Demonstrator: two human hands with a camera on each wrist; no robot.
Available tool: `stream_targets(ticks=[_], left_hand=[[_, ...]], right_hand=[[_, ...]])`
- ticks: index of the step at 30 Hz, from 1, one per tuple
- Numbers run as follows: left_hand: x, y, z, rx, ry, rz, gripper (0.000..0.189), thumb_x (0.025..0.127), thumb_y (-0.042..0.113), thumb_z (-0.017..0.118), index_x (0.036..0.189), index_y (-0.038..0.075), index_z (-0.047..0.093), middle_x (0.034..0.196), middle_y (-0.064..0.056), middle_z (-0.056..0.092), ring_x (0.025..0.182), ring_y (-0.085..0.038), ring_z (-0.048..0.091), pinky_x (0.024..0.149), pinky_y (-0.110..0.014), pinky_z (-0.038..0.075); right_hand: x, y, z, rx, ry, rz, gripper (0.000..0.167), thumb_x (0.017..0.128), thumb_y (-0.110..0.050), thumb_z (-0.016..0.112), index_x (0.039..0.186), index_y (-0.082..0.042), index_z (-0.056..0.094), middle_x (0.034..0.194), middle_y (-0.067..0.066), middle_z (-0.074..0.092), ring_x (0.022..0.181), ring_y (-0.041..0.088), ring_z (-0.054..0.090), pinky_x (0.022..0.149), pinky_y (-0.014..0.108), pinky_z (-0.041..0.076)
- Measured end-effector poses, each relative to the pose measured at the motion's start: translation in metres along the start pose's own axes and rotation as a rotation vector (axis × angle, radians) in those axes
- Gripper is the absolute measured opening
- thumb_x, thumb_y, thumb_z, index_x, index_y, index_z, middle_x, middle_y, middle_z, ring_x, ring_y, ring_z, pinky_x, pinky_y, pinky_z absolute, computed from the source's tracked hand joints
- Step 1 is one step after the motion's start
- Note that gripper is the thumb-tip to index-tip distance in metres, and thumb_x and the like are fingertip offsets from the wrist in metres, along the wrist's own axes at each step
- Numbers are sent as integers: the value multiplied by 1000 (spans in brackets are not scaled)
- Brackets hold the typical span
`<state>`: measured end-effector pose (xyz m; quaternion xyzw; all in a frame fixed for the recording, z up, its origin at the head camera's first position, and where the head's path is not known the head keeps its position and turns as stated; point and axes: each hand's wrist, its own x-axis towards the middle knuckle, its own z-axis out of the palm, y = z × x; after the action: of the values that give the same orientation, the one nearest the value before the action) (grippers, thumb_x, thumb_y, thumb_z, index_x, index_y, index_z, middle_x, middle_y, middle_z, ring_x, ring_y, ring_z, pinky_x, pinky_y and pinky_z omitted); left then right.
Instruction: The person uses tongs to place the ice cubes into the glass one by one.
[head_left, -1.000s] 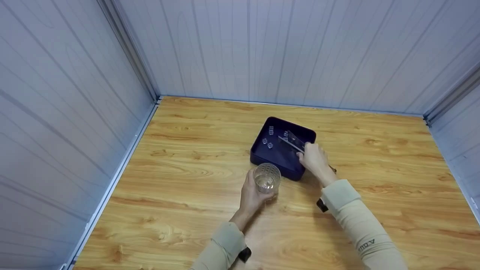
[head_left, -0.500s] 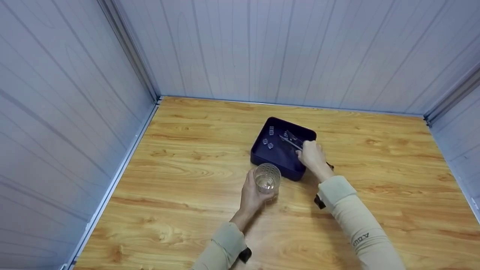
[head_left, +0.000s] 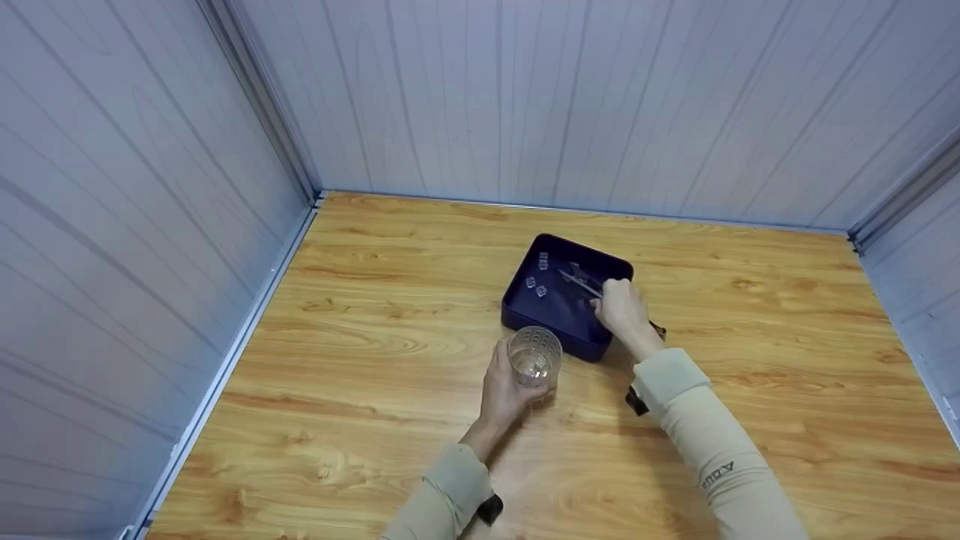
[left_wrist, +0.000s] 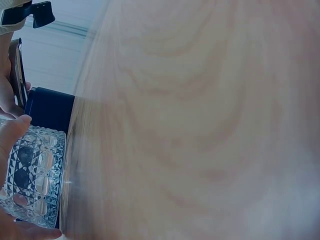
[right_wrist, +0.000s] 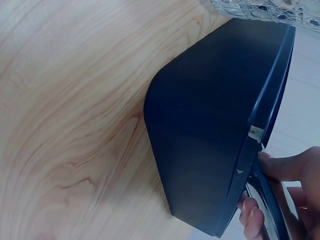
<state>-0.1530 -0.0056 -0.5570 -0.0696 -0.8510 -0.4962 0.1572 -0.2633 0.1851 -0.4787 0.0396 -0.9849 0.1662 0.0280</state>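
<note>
My left hand [head_left: 504,397] holds a clear patterned drinking glass [head_left: 535,356] beside the front of a dark blue tray [head_left: 559,319]. Bright glints show at the glass's bottom; I cannot tell what makes them. Its cut pattern is plain on the glass wall [left_wrist: 37,170] in the left wrist view. Over the tray's right edge, my right hand [head_left: 624,309] grips metal tongs [head_left: 585,286], their tips down inside the tray. Several clear cubes [head_left: 541,291] lie in the tray's left half. Whether a cube sits between the tong tips is too small to tell.
The wood-grain tabletop [head_left: 360,345] extends around the tray. A pale panel wall [head_left: 480,112] rises behind it, and another wall [head_left: 135,262] stands on the left.
My right hand has moved slightly up and left, and the tong arms have come closer together at the cube near their tips. The left hand and glass have stayed put.
</note>
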Motion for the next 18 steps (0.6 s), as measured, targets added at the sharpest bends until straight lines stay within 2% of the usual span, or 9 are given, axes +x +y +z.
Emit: stream_targets(ticks=[13, 18], left_hand=[[0, 2, -1, -27, -6, -24, 89, 48, 16, 83, 123, 9, 35, 117, -8, 50, 109, -23, 48, 92, -34, 41], [0, 3, -1, -35, -5, -24, 88, 48, 15, 83, 123, 9, 36, 117, -8, 50, 109, -23, 48, 93, -34, 40]], right_hand=[[0, 0, -1, -14, 18, -17, 19, 79, -13, 63, 80, 6, 63, 83, 28, 59, 72, 42, 57, 57, 49, 49], [0, 1, 0, -24, 57, -42, 19, 77, -12, 64, 78, 7, 63, 80, 28, 60, 70, 43, 57, 56, 51, 48]])
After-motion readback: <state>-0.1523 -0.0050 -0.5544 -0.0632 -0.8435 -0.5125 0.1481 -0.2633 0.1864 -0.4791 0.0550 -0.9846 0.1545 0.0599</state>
